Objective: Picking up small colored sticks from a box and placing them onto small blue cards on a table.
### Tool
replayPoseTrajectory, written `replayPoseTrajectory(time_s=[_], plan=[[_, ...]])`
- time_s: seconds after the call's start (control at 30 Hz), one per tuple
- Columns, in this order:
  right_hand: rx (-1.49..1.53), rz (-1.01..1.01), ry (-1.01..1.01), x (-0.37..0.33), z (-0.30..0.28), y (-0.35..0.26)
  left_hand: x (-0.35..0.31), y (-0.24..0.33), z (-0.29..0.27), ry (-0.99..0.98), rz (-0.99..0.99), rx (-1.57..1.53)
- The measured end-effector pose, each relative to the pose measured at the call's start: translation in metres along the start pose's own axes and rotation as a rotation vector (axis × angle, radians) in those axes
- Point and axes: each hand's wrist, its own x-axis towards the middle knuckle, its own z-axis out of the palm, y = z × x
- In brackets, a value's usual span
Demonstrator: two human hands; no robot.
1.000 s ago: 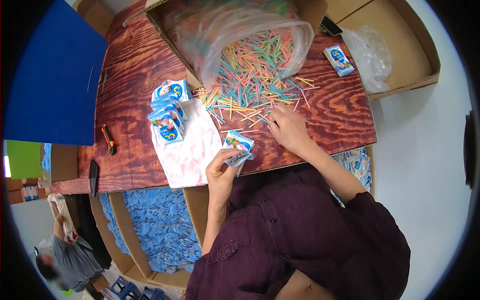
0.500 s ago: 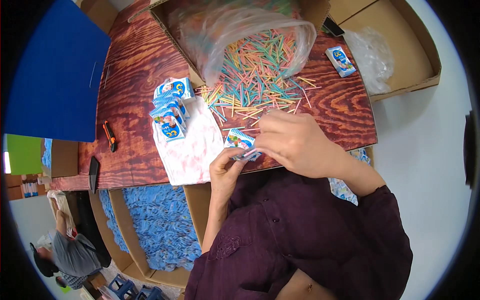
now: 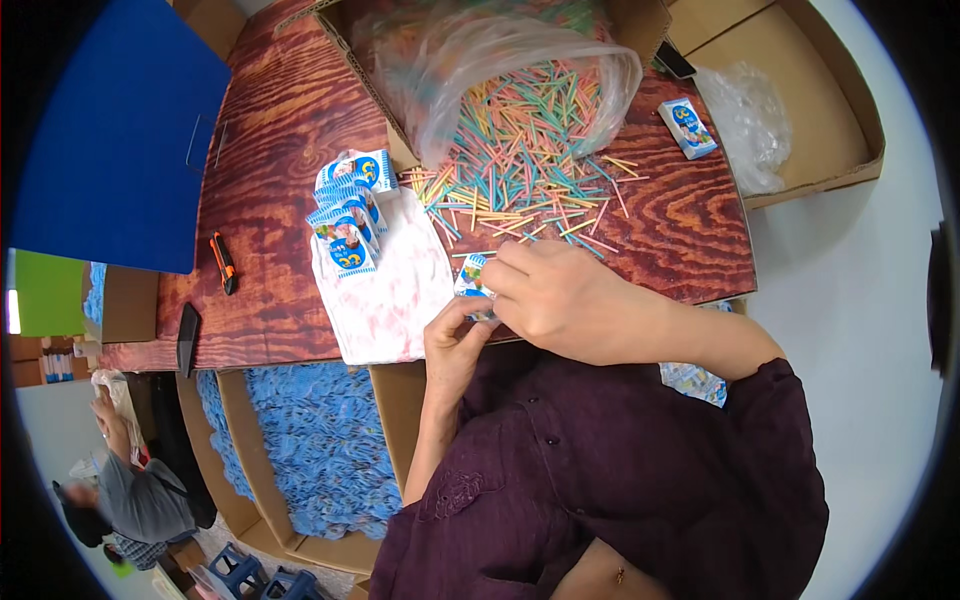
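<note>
Across the wood-grain table (image 3: pixel 690 235), a cardboard box (image 3: pixel 648 38) is opened toward the worker, with a clear plastic bag (image 3: pixel 440 110) spread inside. A pink-stained white cloth (image 3: pixel 385 315) is laid at left, topped by overlapping white-and-blue packets (image 3: pixel 350 240). The right hand (image 3: pixel 555 300) is curled inward at the left fingertips; whether anything is pinched there cannot be told. In the left hand (image 3: pixel 455 340), a held packet (image 3: pixel 486 316), mostly covered, is pinched between thumb and fingers near the table's front edge. Pastel sticks (image 3: pixel 540 130) are scattered from the bag's mouth. The film could be torn by too sharp a tug; nearby sticks could be snapped or swept aside by a careless wrist.
</note>
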Motion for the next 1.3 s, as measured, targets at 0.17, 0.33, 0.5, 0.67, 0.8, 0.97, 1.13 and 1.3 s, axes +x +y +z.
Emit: replayPoseTrajectory(time_s=[0.17, 0.33, 0.5, 0.67, 0.8, 0.97, 1.13, 1.3], plan=[[0.01, -0.006, -0.053, 0.003, 0.001, -0.002, -0.001, -0.01, -0.003, 0.012, -0.027, -0.011], [0.037, 0.015, -0.046, 0.001, 0.003, 0.001, 0.001, -0.009, -0.005, 0.001, -0.009, 0.057], [-0.013, 0.028, -0.108, -0.004, 0.016, -0.003, 0.002, -0.005, -0.002, -0.016, -0.007, -0.019], [0.14, 0.077, -0.08, -0.002, 0.014, -0.002, 0.001, 0.006, -0.001, 0.013, -0.09, -0.135], [0.276, 0.238, 0.131, -0.007, -0.001, 0.004, 0.006, 0.029, -0.029, 0.182, 0.069, -0.07], [0.359, 0.343, 0.105, -0.021, 0.006, 0.008, 0.044, 0.041, -0.111, 0.383, 0.189, 0.153], [0.32, 0.344, 0.029, -0.019, 0.013, 0.004, 0.076, 0.011, -0.153, 0.381, 0.196, 0.244], [0.328, 0.409, 0.128, -0.031, 0.014, 0.019, 0.065, 0.02, -0.115, 0.841, 0.346, 1.21]])
